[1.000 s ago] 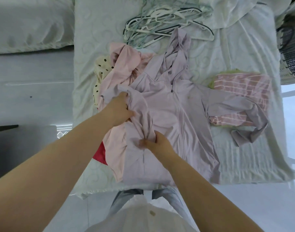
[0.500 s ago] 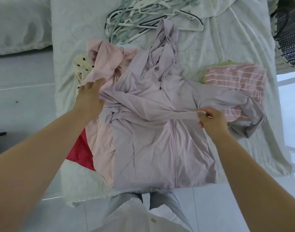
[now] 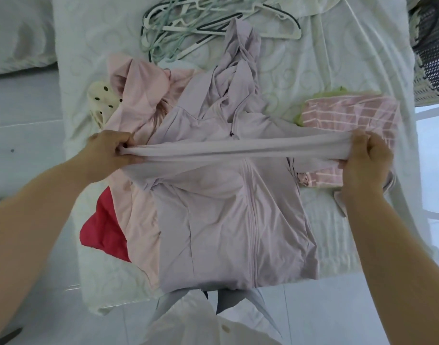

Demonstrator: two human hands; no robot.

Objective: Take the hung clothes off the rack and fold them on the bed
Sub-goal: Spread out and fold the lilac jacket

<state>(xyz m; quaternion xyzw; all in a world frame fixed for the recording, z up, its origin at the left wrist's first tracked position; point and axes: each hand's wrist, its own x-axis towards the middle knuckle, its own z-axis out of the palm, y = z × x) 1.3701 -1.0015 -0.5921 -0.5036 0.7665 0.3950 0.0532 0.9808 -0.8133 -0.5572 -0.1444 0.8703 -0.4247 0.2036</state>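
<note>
One white quilted bed (image 3: 338, 78) fills most of the view and carries everything. Largest on it is a lilac zip hoodie (image 3: 225, 220), lying front-up at the near edge with its hood pointing to the far side. It overlaps a pale pink garment (image 3: 143, 100) spread on its left. A tangle of white and pale green hangers (image 3: 188, 23) lies at the far side, just beyond the hood. Right of the hoodie sits a folded pink striped piece (image 3: 350, 113), a yellow-green edge showing beneath it. A red cloth (image 3: 101, 227) pokes out from under the pink garment at the near left, and a cream dotted cloth (image 3: 98, 95) at the far left. One lilac sleeve (image 3: 238, 148) is pulled taut across the hoodie's chest between both hands. The left hand (image 3: 108, 150) grips one end at the hoodie's left side, fingers curled tight round the fabric. The right hand (image 3: 367, 163) holds the other end over the striped piece, fingers curled round the bunched cloth.
</note>
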